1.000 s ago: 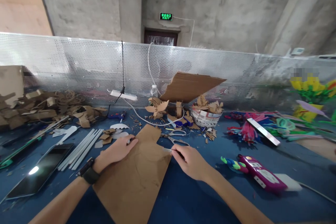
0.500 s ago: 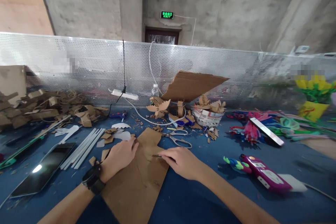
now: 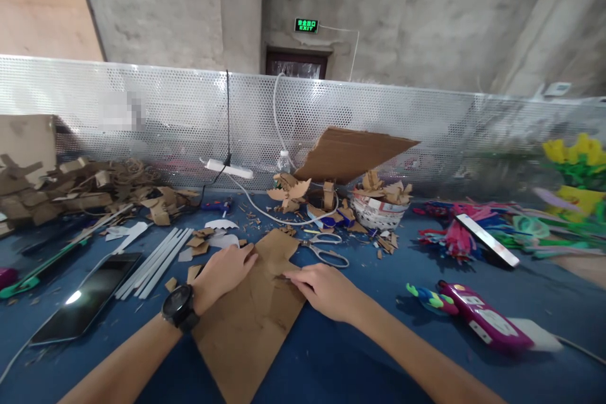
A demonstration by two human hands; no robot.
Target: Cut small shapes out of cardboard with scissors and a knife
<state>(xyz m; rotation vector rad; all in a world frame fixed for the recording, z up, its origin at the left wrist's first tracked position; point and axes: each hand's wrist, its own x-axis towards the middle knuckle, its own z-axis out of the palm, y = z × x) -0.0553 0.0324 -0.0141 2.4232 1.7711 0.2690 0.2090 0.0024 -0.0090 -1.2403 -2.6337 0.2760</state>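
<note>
Head: left hand [image 3: 227,270] flat on cardboard [image 3: 250,338]; right hand [image 3: 327,291], across edge, pinches thin object [image 3: 281,276].

Dim, grey, fairly even light. White glare on dark phone [image 3: 92,297], 8 o'clock. Bright sheen on metal screen [image 3: 180,113], 10 o'clock; green glow from exit sign [image 3: 306,26], 12. Dull on cardboard [image 3: 250,328], dark shadow on table [image 3: 341,360], both near 7. Stretched toward edges; yellow flowers [image 3: 576,151] blurred, 3.
</note>
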